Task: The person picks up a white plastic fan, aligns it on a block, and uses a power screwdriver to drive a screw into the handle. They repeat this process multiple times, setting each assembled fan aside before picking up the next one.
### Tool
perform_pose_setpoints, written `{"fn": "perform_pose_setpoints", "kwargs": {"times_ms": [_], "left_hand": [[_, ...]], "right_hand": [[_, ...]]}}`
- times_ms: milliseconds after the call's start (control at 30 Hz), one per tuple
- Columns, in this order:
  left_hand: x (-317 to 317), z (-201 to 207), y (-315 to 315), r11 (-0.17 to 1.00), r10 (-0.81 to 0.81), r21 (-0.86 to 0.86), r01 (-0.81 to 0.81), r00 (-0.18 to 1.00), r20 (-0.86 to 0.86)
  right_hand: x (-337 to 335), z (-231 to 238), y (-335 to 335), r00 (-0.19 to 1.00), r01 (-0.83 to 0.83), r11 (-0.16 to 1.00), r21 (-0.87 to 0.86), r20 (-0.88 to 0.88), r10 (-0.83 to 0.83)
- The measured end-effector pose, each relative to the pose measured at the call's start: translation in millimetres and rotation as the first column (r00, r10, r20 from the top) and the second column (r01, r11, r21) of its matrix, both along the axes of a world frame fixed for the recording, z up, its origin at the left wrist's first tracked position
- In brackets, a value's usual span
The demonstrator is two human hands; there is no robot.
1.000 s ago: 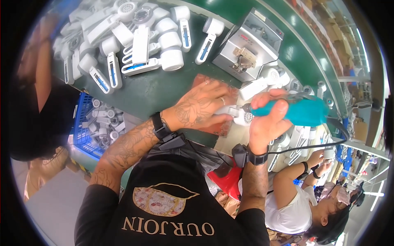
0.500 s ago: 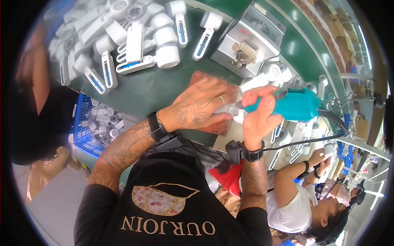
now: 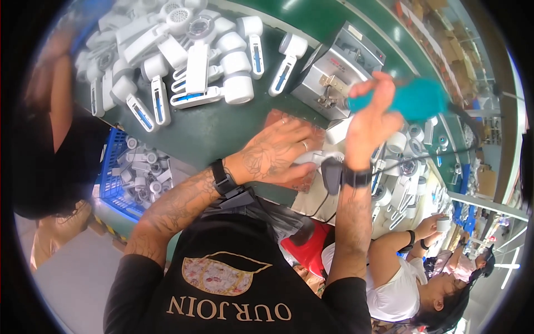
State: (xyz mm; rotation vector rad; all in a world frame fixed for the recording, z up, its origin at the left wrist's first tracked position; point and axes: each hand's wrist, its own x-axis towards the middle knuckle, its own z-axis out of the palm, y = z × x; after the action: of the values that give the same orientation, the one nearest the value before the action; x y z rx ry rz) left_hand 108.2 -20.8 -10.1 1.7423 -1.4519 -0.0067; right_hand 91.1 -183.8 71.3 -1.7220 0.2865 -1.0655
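Observation:
My right hand [image 3: 371, 125] is wrapped round a teal electric screwdriver [image 3: 414, 100], blurred by motion, with a dark cable at its far end. The tool is held above the bench, in front of a grey box-shaped machine [image 3: 320, 83] that resembles a screw feeder. My left hand [image 3: 275, 150] rests over a reddish-brown mat [image 3: 300, 185], its fingers closed on a white plastic part [image 3: 321, 157]. Most of that part is hidden under the fingers, and my right wrist partly covers the area beside it.
White handheld fans [image 3: 238, 83] with blue strips lie heaped at the back left of the green bench [image 3: 194, 125]. More white units [image 3: 409, 167] lie on the right. A blue basket [image 3: 114, 195] of small parts stands at lower left. Co-workers [image 3: 395, 278] sit on both sides.
My right hand has lifted the screwdriver up and away from the white part, toward the grey machine. My left hand stays on the part; the view has shifted slightly.

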Motion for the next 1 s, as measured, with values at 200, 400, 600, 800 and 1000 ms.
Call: {"fn": "perform_pose_setpoints", "kwargs": {"times_ms": [200, 400, 600, 800, 1000], "left_hand": [[-1.2, 4.8, 0.4, 1.0, -0.008, -0.023, 0.008, 1.0, 0.003], [3.1, -2.3, 1.4, 1.0, -0.001, 0.005, 0.001, 0.998, -0.06], [1.2, 1.6, -2.1, 1.0, -0.007, -0.004, 0.007, 0.999, -0.043], [-1.5, 2.3, 0.1, 0.999, 0.0, 0.044, 0.001, 0.999, -0.037], [-1.9, 1.1, -0.3, 0.999, 0.0, 0.055, 0.001, 1.0, -0.023]], "right_hand": [[15.7, -19.1, -9.3, 0.996, -0.086, 0.996, -0.03, 0.03, 0.087], [-24.6, 3.0, 15.6, 0.991, -0.063, 0.997, 0.054, -0.112, 0.069], [-93.1, -4.5, 30.2, 0.99, -0.143, 0.972, 0.186, 0.035, 0.139], [-102.3, -17.8, 32.0, 0.992, -0.126, 0.973, 0.195, -0.003, 0.129], [-100.3, -29.3, 32.9, 0.984, -0.175, 0.971, 0.161, 0.004, 0.177]]}}
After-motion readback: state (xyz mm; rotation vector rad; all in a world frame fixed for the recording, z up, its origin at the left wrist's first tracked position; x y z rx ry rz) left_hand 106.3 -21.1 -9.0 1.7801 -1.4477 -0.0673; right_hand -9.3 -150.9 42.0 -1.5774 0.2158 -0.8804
